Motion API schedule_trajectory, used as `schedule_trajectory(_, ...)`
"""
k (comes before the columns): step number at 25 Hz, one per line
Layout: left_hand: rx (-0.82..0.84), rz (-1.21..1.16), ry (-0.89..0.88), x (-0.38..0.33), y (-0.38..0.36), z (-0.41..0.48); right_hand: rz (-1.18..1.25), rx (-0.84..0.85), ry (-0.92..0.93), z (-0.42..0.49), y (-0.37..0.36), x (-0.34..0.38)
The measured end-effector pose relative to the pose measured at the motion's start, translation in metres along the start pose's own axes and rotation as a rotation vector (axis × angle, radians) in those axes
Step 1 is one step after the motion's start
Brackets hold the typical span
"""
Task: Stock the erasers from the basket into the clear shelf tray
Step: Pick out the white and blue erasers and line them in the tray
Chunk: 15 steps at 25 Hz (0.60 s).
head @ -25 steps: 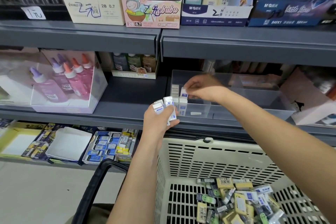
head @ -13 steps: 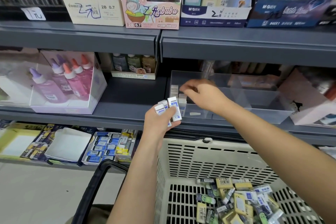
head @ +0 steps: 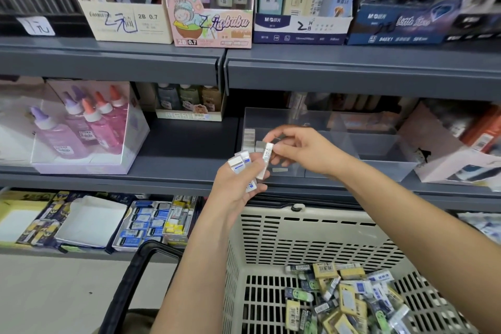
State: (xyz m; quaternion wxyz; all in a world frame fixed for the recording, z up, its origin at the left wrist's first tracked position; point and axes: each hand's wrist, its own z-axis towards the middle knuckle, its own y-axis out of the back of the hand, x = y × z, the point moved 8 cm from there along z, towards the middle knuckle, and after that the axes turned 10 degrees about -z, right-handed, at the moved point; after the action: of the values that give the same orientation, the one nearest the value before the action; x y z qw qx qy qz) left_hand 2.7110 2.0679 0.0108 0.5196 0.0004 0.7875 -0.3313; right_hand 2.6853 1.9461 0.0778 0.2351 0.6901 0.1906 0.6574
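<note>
My left hand [head: 235, 184] grips a small bunch of white erasers [head: 240, 161] with blue labels, just in front of the clear shelf tray [head: 379, 156]. My right hand [head: 303, 148] pinches the top of one white eraser [head: 266, 156] that still stands in the left hand's bunch. A few white erasers [head: 250, 137] stand upright in the tray's left corner. Below, the beige slotted basket [head: 303, 233] holds a heap of wrapped erasers [head: 349, 298] in yellow, white, green and dark sleeves.
The grey shelf [head: 187, 160] carries a clear box of pink glue bottles [head: 81, 127] at left and a pink-white carton [head: 444, 163] right of the tray. An upper shelf edge [head: 352, 73] overhangs. Trays of erasers [head: 151, 222] lie on the lower shelf. A black basket handle [head: 130, 279] arcs at the lower left.
My right hand has left the tray's left corner and come back toward me to the left hand, where it now pinches one eraser from the bunch. The left hand stayed about where it was.
</note>
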Motion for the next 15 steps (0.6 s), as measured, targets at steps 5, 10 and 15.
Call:
schedule_trajectory(5,-0.014,0.145,-0.133,-0.006,-0.002,0.001,-0.021,-0.019,-0.089,0.002,0.002,-0.003)
schedule_trajectory(10,-0.102,0.122,-0.149,-0.011,0.009,0.005,-0.012,-0.145,-0.177,0.015,0.024,-0.010)
schedule_trajectory(15,-0.165,0.196,-0.134,-0.011,0.018,0.007,-0.055,-0.345,-0.222,0.043,0.051,-0.023)
